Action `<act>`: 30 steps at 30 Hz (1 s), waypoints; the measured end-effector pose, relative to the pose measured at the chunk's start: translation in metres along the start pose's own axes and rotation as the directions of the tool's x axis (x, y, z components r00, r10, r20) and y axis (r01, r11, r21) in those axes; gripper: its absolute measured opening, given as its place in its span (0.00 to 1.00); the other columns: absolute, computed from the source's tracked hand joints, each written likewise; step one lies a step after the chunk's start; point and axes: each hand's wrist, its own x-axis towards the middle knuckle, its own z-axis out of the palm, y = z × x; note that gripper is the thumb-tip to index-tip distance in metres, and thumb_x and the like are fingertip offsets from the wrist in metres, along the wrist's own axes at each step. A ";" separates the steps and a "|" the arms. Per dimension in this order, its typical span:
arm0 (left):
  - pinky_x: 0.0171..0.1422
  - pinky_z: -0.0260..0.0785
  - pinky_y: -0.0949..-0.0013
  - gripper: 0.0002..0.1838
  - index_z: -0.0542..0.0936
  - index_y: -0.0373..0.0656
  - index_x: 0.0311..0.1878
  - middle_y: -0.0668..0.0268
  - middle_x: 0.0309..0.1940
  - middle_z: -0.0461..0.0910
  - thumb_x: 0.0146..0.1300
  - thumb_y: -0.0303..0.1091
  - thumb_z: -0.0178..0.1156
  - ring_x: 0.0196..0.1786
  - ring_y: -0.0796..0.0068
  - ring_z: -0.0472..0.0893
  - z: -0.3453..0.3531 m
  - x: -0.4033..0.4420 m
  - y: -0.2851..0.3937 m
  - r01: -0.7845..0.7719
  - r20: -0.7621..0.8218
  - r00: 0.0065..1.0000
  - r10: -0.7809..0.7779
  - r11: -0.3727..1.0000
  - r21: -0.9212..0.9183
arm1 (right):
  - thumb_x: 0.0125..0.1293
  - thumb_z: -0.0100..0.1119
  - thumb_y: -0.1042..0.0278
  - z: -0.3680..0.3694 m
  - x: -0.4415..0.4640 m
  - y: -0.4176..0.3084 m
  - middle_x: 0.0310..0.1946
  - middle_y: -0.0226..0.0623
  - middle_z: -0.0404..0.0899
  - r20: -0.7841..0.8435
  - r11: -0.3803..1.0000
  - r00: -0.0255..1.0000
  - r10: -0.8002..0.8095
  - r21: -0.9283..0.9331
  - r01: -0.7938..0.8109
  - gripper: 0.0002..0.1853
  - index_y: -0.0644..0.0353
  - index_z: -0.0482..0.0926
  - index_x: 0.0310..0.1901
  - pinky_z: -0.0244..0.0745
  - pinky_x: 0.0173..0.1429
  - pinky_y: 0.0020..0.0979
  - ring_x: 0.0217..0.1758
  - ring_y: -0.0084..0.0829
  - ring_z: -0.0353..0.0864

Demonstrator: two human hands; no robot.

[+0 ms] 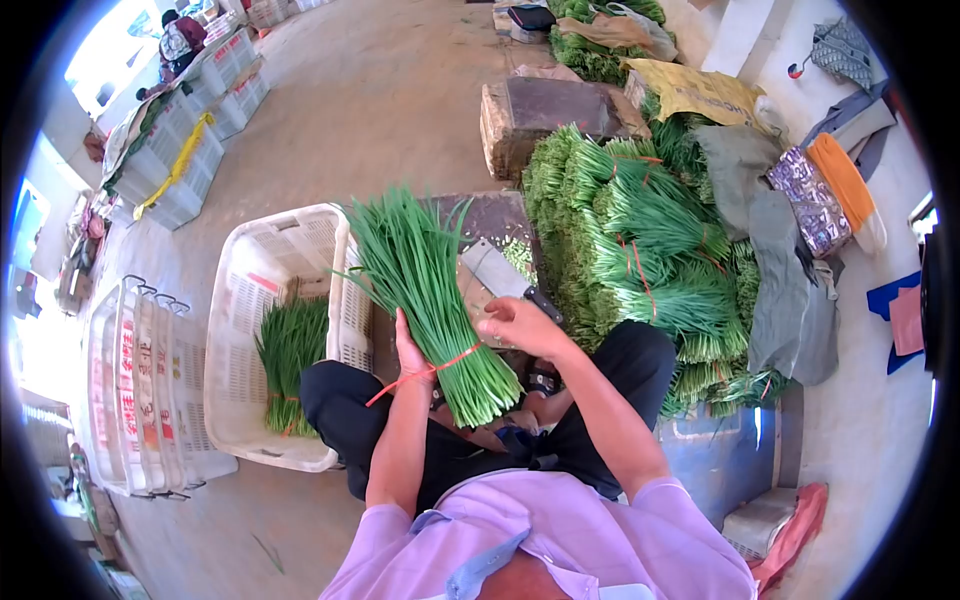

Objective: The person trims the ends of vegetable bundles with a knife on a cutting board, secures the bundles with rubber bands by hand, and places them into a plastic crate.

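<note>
Left grip (410,352) is curling round 1 tied bunch of green stalks (425,290), holding it over the lap, leafy tops pointing forward, pale ends facing back. Right grip (524,326) is hanging part open near the bunch, holding nothing. Cleaver (497,269) is lying just ahead of it. White crate (337,458) is standing left, more stalks (292,350) resting inside. Stalk pile (650,250) is sitting right.

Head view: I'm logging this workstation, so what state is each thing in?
Green bundle: tied with a red band, held in left hand.
Left hand: fingers against the bundle.
Right hand: empty, fingers partly open.
Knife: lying flat, unheld.
White basket: open-topped, partly filled with greens.
Pile of greens: stacked, some banded.
Yellow sack: spread out, creased.
</note>
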 end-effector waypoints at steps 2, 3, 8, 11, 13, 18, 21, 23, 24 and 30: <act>0.64 0.76 0.46 0.43 0.70 0.38 0.70 0.51 0.61 0.79 0.72 0.70 0.44 0.59 0.51 0.82 0.013 -0.001 -0.002 -0.019 -0.030 0.999 0.020 0.999 0.027 | 0.58 0.75 0.41 0.013 -0.010 -0.004 0.59 0.57 0.79 0.124 1.000 0.992 -0.002 -0.004 0.003 0.53 0.74 0.62 0.72 0.75 0.65 0.38 0.60 0.41 0.81; 0.64 0.76 0.46 0.44 0.70 0.38 0.71 0.51 0.61 0.79 0.71 0.71 0.44 0.59 0.51 0.82 0.019 -0.003 -0.002 -0.033 -0.070 0.997 0.036 0.998 0.046 | 0.57 0.75 0.40 0.023 -0.014 -0.005 0.61 0.59 0.77 0.160 0.999 0.987 -0.027 -0.014 0.029 0.57 0.76 0.58 0.73 0.74 0.67 0.38 0.62 0.43 0.80; 0.67 0.75 0.52 0.39 0.68 0.36 0.71 0.53 0.63 0.79 0.74 0.63 0.49 0.60 0.57 0.82 0.016 -0.001 -0.008 0.013 0.020 1.000 -0.016 0.991 0.133 | 0.54 0.77 0.39 0.042 -0.011 0.010 0.62 0.62 0.74 -0.078 0.998 0.996 -0.052 -0.040 0.049 0.59 0.76 0.56 0.73 0.69 0.72 0.43 0.67 0.52 0.76; 0.67 0.75 0.54 0.38 0.69 0.36 0.71 0.54 0.63 0.79 0.74 0.60 0.53 0.60 0.60 0.82 0.011 -0.002 -0.011 0.025 -0.002 1.000 -0.025 0.979 0.201 | 0.56 0.77 0.45 0.028 -0.012 -0.004 0.56 0.58 0.78 -0.319 0.914 0.946 -0.064 -0.399 -0.073 0.53 0.76 0.60 0.71 0.76 0.63 0.41 0.59 0.47 0.81; 0.66 0.76 0.56 0.35 0.70 0.37 0.70 0.56 0.61 0.80 0.74 0.57 0.56 0.59 0.62 0.82 0.002 0.001 -0.016 0.028 0.005 1.000 -0.029 0.981 0.194 | 0.60 0.74 0.56 0.032 -0.020 -0.022 0.48 0.52 0.82 -0.420 0.881 0.852 -0.314 -0.463 0.096 0.32 0.67 0.74 0.60 0.79 0.57 0.43 0.51 0.49 0.83; 0.63 0.75 0.62 0.27 0.71 0.38 0.69 0.61 0.60 0.79 0.76 0.47 0.56 0.59 0.69 0.81 0.001 0.002 -0.031 -0.022 -0.075 0.996 0.051 0.938 0.347 | 0.65 0.65 0.72 0.050 -0.001 -0.058 0.35 0.43 0.81 -0.166 0.626 0.657 -0.735 -0.538 0.564 0.06 0.61 0.83 0.42 0.81 0.42 0.41 0.37 0.46 0.84; 0.63 0.74 0.63 0.25 0.71 0.41 0.69 0.62 0.58 0.79 0.76 0.46 0.55 0.60 0.70 0.80 0.008 -0.001 -0.036 -0.022 -0.107 0.992 0.073 0.909 0.417 | 0.65 0.64 0.71 0.052 0.019 -0.054 0.36 0.43 0.82 -0.089 0.586 0.686 -0.722 -0.608 0.536 0.06 0.62 0.83 0.42 0.80 0.41 0.41 0.37 0.48 0.83; 0.63 0.73 0.66 0.25 0.71 0.41 0.68 0.63 0.56 0.79 0.75 0.46 0.56 0.60 0.73 0.79 0.009 -0.003 -0.037 -0.089 -0.071 0.986 0.153 0.828 0.554 | 0.65 0.64 0.71 0.051 0.030 -0.048 0.36 0.44 0.82 -0.025 0.541 0.705 -0.709 -0.660 0.521 0.07 0.63 0.83 0.42 0.80 0.40 0.40 0.36 0.49 0.83; 0.63 0.72 0.67 0.25 0.72 0.40 0.67 0.65 0.56 0.79 0.75 0.46 0.56 0.61 0.76 0.77 0.011 -0.005 -0.036 -0.046 -0.114 0.985 0.128 0.837 0.545 | 0.65 0.64 0.72 0.048 0.032 -0.048 0.35 0.42 0.82 -0.004 0.545 0.718 -0.696 -0.654 0.524 0.07 0.63 0.83 0.42 0.81 0.38 0.39 0.34 0.46 0.83; 0.55 0.74 0.70 0.22 0.76 0.38 0.62 0.66 0.50 0.81 0.74 0.45 0.58 0.53 0.78 0.80 0.002 -0.005 -0.042 -0.065 -0.080 0.989 0.123 0.858 0.510 | 0.66 0.61 0.77 0.045 0.025 -0.058 0.27 0.41 0.78 -0.097 0.934 0.995 -0.038 0.351 0.070 0.06 0.65 0.78 0.43 0.80 0.34 0.35 0.26 0.33 0.84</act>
